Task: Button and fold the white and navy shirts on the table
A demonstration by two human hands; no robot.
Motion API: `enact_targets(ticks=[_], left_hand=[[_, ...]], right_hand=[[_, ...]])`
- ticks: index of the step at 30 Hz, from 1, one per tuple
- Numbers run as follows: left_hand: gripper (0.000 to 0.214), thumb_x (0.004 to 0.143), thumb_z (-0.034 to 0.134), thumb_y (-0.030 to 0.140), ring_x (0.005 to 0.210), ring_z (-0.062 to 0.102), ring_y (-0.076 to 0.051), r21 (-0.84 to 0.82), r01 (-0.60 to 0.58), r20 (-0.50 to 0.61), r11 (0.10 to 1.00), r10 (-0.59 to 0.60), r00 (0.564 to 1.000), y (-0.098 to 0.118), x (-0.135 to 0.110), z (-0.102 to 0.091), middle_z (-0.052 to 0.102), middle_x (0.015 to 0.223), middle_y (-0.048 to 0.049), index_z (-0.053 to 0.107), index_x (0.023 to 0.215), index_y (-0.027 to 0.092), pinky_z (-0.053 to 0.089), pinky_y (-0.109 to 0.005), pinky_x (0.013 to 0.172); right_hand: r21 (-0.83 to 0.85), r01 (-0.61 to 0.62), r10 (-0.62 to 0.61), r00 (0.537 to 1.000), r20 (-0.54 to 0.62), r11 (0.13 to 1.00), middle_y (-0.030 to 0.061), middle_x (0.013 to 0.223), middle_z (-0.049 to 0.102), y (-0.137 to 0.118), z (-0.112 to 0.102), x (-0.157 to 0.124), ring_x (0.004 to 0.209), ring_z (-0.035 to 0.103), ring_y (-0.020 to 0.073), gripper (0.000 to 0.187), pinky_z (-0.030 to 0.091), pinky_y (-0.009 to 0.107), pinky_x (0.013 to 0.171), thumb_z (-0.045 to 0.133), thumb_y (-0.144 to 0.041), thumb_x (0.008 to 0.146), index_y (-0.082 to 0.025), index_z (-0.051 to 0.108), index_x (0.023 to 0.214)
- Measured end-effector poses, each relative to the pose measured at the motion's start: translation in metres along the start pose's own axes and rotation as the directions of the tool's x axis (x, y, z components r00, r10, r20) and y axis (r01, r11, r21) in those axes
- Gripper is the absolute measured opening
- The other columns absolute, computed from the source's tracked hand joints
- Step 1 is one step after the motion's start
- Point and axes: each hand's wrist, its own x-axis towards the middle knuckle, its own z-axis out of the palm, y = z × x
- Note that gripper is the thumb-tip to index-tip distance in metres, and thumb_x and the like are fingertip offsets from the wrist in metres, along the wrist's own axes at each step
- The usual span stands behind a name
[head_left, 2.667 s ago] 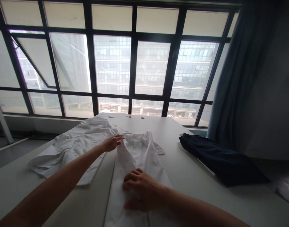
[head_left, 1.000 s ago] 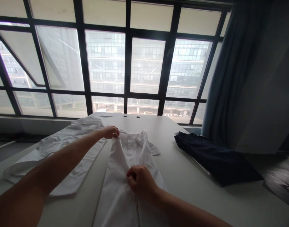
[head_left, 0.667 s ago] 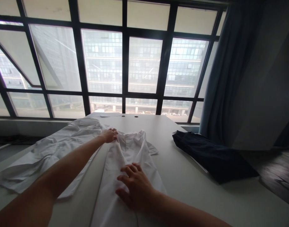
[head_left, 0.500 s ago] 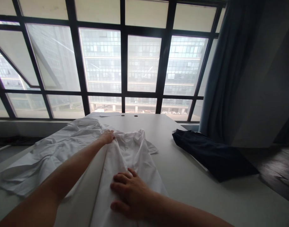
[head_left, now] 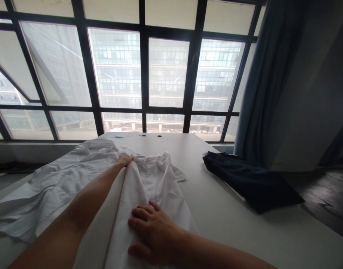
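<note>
A white garment, which looks like a pair of trousers, lies lengthwise on the white table, its upper end away from me. At its far left corner is my left hand, closed on the cloth edge, with the fingertips mostly hidden. My right hand rests palm down on the nearer part of the garment, fingers spread and holding nothing. Creases run down the cloth between the two hands. Left of my left forearm lies a second white garment, rumpled and spread out.
A folded dark navy garment lies at the table's right side, with a white edge showing under it. Two dark round holes and a flat white sheet are at the far end. Beyond are large windows and a blue curtain.
My left hand's fingers have drawn in at the garment's corner, where they were more spread before. My right hand stays flat on the cloth. The view has shifted slightly.
</note>
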Motion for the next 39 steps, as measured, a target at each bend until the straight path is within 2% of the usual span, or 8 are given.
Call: enact_targets(ticks=[4,10,15,18,22,27,35,39], left_hand=[[0.025,0.093,0.052,0.038,0.092,0.065,-0.025,-0.014,0.008,-0.156,1.0,-0.011,0.988,0.028,0.005,-0.011,0.071,0.098,-0.0133,0.062,0.095,0.015,0.048,-0.031,0.078],[0.026,0.097,0.046,0.035,0.096,0.065,-0.025,-0.081,-0.056,-0.34,0.995,0.025,0.94,0.068,0.019,-0.031,0.072,0.103,-0.0138,0.06,0.105,0.015,0.048,-0.032,0.083],[0.045,0.097,0.045,0.037,0.119,0.06,-0.032,0.012,0.037,-0.148,0.999,-0.034,0.988,0.064,0.009,-0.023,0.062,0.128,-0.0237,0.052,0.128,0.006,0.047,-0.037,0.093],[0.061,0.095,0.048,0.044,0.138,0.041,-0.038,0.17,-0.064,0.007,0.983,0.063,0.998,0.058,-0.017,-0.002,0.041,0.15,-0.027,0.042,0.141,0.005,0.039,-0.044,0.106],[0.068,0.097,0.037,0.054,0.149,0.02,-0.035,0.227,-0.273,0.184,0.935,0.234,0.955,0.052,-0.066,0.034,0.028,0.16,-0.0192,0.036,0.15,0.012,0.024,-0.048,0.117],[0.071,0.099,0.028,0.055,0.149,0.019,-0.036,0.249,-0.329,0.367,0.911,0.226,0.902,0.054,-0.093,0.045,0.022,0.161,-0.021,0.034,0.152,0.009,0.023,-0.052,0.116],[0.067,0.098,0.024,0.064,0.112,0.063,-0.03,0.119,-0.413,0.177,0.903,0.39,0.904,0.161,-0.076,0.042,0.069,0.118,-0.0166,0.071,0.105,0.016,0.046,-0.038,0.095],[0.059,0.083,0.059,0.066,0.107,0.066,-0.029,0.062,-0.294,0.206,0.954,0.276,0.939,0.213,-0.061,0.06,0.067,0.122,-0.0176,0.068,0.109,0.014,0.051,-0.031,0.084]], right_hand=[[-0.038,-0.042,0.042,0.999,-0.009,0.998,0.0132,0.133,0.058,0.002,-0.003,0.004,0.127,0.05,0.0297,0.05,0.019,0.055,0.117,0.059,-0.052,0.091,-0.02,0.057,0.129],[-0.138,-0.071,0.06,0.995,-0.081,0.988,0.0128,0.132,0.059,0.018,-0.006,0.011,0.129,0.047,0.0287,0.044,0.014,0.054,0.118,0.058,-0.049,0.092,-0.019,0.058,0.124],[-0.181,-0.054,0.028,0.989,-0.146,0.982,0.0114,0.138,0.057,0.023,-0.004,0.011,0.133,0.045,0.0252,0.037,0.015,0.048,0.12,0.047,-0.04,0.099,-0.017,0.057,0.126],[-0.165,-0.06,0.028,0.982,-0.189,0.984,0.0088,0.131,0.062,0.023,-0.002,0.011,0.128,0.05,0.0223,0.03,0.018,0.045,0.119,0.045,-0.036,0.1,-0.018,0.06,0.119],[-0.129,-0.085,0.067,0.988,-0.141,0.988,0.0079,0.121,0.066,0.024,0.0,0.012,0.117,0.057,0.0226,0.025,0.025,0.047,0.114,0.047,-0.037,0.1,-0.02,0.063,0.11],[-0.106,-0.088,0.08,0.993,-0.083,0.99,0.0089,0.125,0.063,0.022,0.0,0.011,0.116,0.058,0.025,0.031,0.033,0.047,0.108,0.052,-0.044,0.098,-0.021,0.062,0.117],[-0.181,-0.073,0.06,0.995,-0.076,0.981,0.0145,0.122,0.062,0.025,0.008,0.01,0.11,0.059,0.0299,0.043,0.04,0.048,0.102,0.057,-0.052,0.092,-0.015,0.062,0.114],[-0.186,-0.065,0.047,0.994,-0.099,0.98,0.0165,0.118,0.063,0.029,0.015,0.01,0.107,0.06,0.0318,0.049,0.044,0.048,0.098,0.057,-0.054,0.09,-0.012,0.061,0.116]])
